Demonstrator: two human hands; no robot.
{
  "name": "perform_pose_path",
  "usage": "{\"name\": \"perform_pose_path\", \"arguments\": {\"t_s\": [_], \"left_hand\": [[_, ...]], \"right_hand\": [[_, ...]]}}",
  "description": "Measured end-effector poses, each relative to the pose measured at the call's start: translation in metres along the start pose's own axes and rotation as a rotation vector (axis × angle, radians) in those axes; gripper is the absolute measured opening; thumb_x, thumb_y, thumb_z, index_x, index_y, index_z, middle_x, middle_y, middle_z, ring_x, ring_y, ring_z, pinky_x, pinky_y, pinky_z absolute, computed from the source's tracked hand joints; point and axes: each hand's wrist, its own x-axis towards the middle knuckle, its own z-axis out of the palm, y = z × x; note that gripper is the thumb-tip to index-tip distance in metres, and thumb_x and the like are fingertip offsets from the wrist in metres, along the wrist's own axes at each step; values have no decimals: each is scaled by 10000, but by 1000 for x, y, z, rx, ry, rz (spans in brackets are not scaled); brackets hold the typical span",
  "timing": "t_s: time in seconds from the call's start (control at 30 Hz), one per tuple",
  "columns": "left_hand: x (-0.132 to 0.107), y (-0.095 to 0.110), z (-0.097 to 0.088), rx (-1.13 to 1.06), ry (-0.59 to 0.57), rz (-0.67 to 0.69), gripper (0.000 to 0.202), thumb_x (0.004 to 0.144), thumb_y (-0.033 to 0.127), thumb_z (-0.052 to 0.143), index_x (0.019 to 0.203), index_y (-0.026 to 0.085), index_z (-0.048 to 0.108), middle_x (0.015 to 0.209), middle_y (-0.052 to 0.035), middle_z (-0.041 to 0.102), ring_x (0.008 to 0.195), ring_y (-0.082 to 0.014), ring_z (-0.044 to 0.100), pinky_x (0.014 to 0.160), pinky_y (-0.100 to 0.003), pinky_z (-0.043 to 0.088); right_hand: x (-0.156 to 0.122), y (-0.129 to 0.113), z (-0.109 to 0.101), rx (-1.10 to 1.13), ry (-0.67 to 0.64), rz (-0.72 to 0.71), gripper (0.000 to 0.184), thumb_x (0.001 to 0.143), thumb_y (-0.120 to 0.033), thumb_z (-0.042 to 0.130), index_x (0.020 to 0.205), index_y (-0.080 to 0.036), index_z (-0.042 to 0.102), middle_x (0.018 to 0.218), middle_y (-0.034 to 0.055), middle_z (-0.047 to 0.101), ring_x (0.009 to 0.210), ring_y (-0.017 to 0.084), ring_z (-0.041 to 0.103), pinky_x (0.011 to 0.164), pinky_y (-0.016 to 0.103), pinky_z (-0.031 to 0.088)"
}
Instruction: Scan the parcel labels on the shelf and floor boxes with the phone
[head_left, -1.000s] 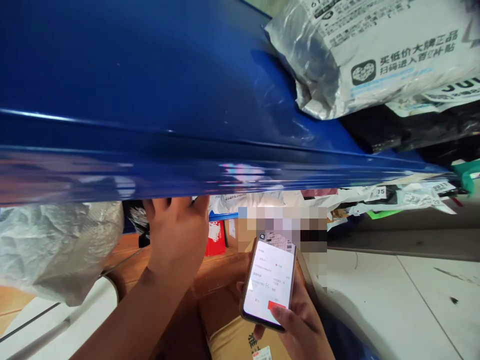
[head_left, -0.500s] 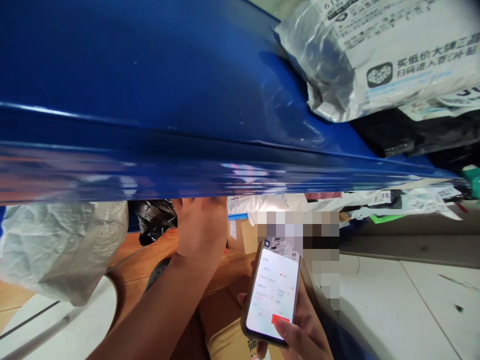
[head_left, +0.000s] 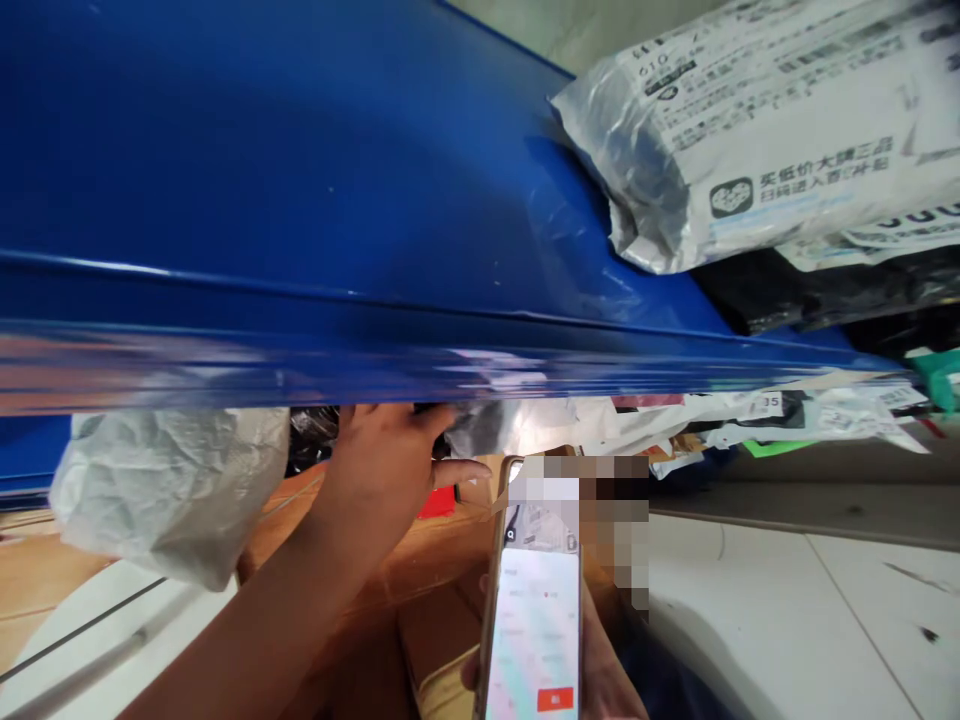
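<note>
My left hand reaches in under the edge of the blue shelf, its thumb stretched out to the right. The other fingertips are partly hidden under the shelf edge, and the hand looks open. Just left of it are a black plastic parcel and a bulky white bag. White plastic parcels lie close to its right side. Lower down, my right hand is closed around a smartphone; the lit screen shows a camera picture above a white page with a red button.
On the upper shelf at right sit a printed grey-white parcel and black parcels. Cardboard boxes stand below my hands. A white round surface is at lower left, and pale floor tiles spread at right.
My left thumb has come out and spread to the right, with the fingers more visible. The phone has dropped lower and stands straighter in my right hand. The view has shifted slightly.
</note>
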Motion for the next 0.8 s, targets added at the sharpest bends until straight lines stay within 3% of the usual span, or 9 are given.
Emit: {"name": "perform_pose_path", "arguments": {"t_s": [0.07, 0.13, 0.23, 0.37, 0.5, 0.63, 0.8], "left_hand": [[2, -3, 0, 72, -16, -48, 369, 789, 548, 644, 741, 182, 654, 749, -108, 580, 890, -337, 569, 834, -537, 475], [2, -7, -3, 124, 0, -109, 335, 831, 492, 614, 814, 160, 651, 734, -106, 564, 901, -340, 567, 863, -528, 465], [-5, -11, -7, 206, 54, -171, 240, 853, 310, 565, 992, 127, 636, 844, -148, 586, 949, -387, 561, 860, -569, 459], [-17, -8, -12, 273, 98, -177, 298, 788, 142, 571, 1082, 168, 609, 950, -173, 572, 987, -448, 534, 821, -630, 459], [-23, -10, -10, 110, 136, -187, 367, 782, 102, 573, 1139, 180, 605, 1028, -176, 544, 997, -383, 529, 840, -522, 501], [-26, -16, -7, -92, 175, -213, 307, 810, 106, 560, 1109, 156, 613, 1061, -156, 553, 957, -289, 567, 821, -390, 526], [-29, -20, -5, -219, 267, -266, 191, 891, 170, 512, 1042, 177, 628, 1025, -87, 625, 956, -215, 616, 830, -312, 510]], "right_hand": [[4, 3, 5, 8, -26, -15, 1023, 599, -541, 783, 1464, -329, 279, 1170, 136, 685, 813, 343, 721, 638, 445, 598], [11, 5, 11, 43, -41, -25, 955, 596, -541, 785, 1422, -352, 344, 1210, 125, 671, 858, 356, 712, 578, 423, 592], [30, 3, 19, 36, -74, -15, 758, 623, -475, 796, 1300, -331, 488, 1135, 112, 709, 808, 309, 720, 444, 292, 530], [70, -13, 21, -78, -69, -96, 787, 640, -430, 795, 1345, -293, 475, 939, 84, 757, 645, 238, 710, 355, 214, 491], [100, -40, 15, -115, 6, -178, 744, 646, -307, 775, 1336, -326, 497, 865, 20, 764, 557, 202, 679, 329, 229, 526], [96, -53, 11, -126, 9, -215, 717, 663, -297, 759, 1331, -344, 503, 850, 10, 767, 611, 222, 703, 351, 244, 553], [69, -26, 24, -76, -106, -110, 747, 661, -407, 771, 1344, -331, 478, 775, 22, 752, 609, 218, 709, 348, 200, 511]]}}
